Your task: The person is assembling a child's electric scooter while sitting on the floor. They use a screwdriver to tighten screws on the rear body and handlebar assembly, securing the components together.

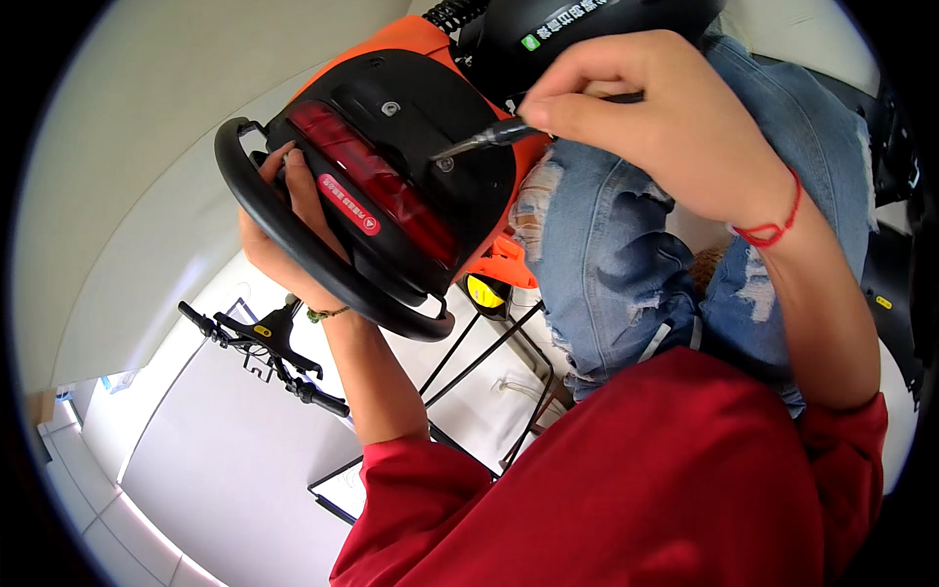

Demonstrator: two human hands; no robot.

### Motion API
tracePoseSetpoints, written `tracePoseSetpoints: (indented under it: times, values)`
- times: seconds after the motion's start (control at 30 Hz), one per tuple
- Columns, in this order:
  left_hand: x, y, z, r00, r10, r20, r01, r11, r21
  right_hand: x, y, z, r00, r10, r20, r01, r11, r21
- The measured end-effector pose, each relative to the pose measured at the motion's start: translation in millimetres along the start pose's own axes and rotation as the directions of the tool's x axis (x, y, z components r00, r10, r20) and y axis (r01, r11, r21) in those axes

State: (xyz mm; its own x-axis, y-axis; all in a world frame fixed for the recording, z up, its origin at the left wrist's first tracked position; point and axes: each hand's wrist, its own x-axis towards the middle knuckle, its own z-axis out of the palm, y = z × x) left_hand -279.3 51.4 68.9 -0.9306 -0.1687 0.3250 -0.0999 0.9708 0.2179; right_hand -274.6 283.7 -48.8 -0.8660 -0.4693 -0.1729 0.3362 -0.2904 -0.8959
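Observation:
In front of me is the tail of an orange and black scooter-like vehicle (411, 78), with a long red tail light (372, 176) and a curved black grab rail (284, 230). My right hand (636, 117) pinches a slim screwdriver (489, 139) with a dark handle and metal shaft. Its tip is at or just beside a screw (445, 165) in the black cover; exact contact cannot be made out. Another round screw (390, 109) sits farther up the cover. My left hand (289, 235) reaches behind the grab rail, its fingers closed against the tail light housing (337, 220).
My knees in torn jeans (616, 254) are right of the tail. A black part (587, 29) lies beyond my right hand. Below left stand bicycle handlebars (269, 342) and a thin black frame (489, 352). A yellow and black object (486, 292) sits under the tail.

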Motion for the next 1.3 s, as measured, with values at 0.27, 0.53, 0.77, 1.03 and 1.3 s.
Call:
tracePoseSetpoints:
  times: [0.27, 0.53, 0.77, 1.03, 1.3]
  values:
    - [-0.3, -2.4, -3.7, 1.0, 0.0, -0.016, 0.0, 1.0, -0.007, -2.5, 18.5, 15.3, 0.999, 0.033, 0.008, -0.032, 0.992, -0.12]
    - [-2.3, -5.5, -3.5, 0.999, -0.022, -0.023, 0.023, 1.0, 0.018, -1.4, 21.9, 19.5, 0.973, 0.227, -0.048, -0.227, 0.974, -0.003]
    - [-3.6, -14.7, -3.5, 0.999, 0.014, -0.05, -0.018, 0.996, -0.085, 2.5, 29.7, 27.9, 0.914, 0.405, 0.029, -0.398, 0.881, 0.254]
    - [-7.6, -9.6, -5.7, 0.994, -0.103, -0.031, 0.095, 0.976, -0.197, 4.8, 52.4, 24.2, 0.915, 0.377, 0.144, -0.404, 0.845, 0.35]
    - [-7.3, -19.5, -7.4, 0.993, -0.104, -0.051, 0.085, 0.952, -0.295, 3.8, 63.7, 29.1, 0.907, 0.383, 0.176, -0.421, 0.798, 0.431]
